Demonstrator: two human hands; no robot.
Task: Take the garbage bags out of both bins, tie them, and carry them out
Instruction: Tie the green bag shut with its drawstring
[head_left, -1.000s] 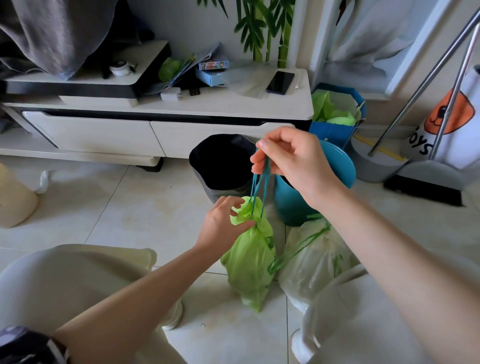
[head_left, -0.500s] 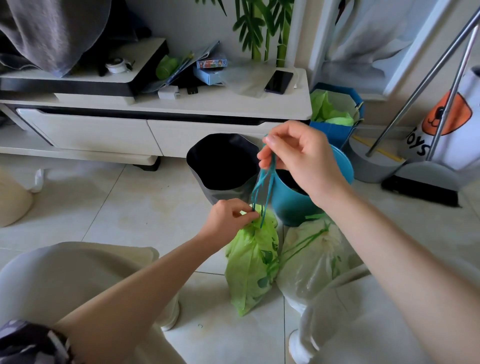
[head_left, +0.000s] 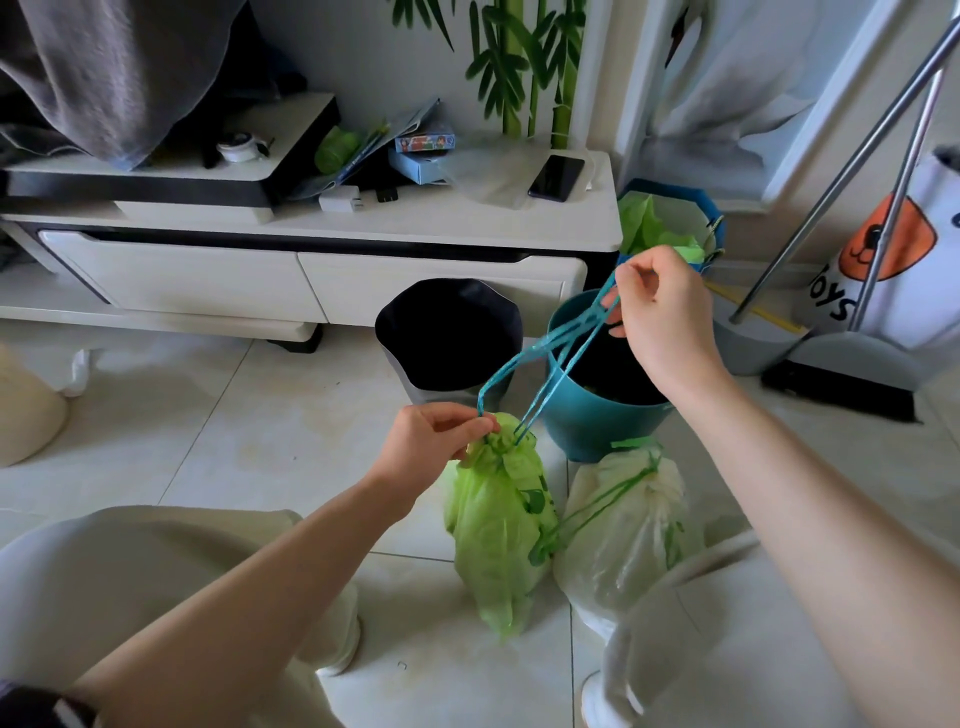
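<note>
head | I'm now hauling the teal drawstring (head_left: 550, 358) further up and right than a moment ago, so the green bag (head_left: 498, 525) is cinching | my right hand (head_left: 660, 317) is pinching the strings | my left hand (head_left: 431, 441) is pinching the gathered neck, white bag (head_left: 628, 525) right of it

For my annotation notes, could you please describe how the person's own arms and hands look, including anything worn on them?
Both forearms are bare, with no sleeves in view. The left hand and the right hand wear no gloves, and no rings show on the fingers. At the lower left corner, a dark band with a pale stripe sits by the left arm; I cannot tell what it is.
</note>
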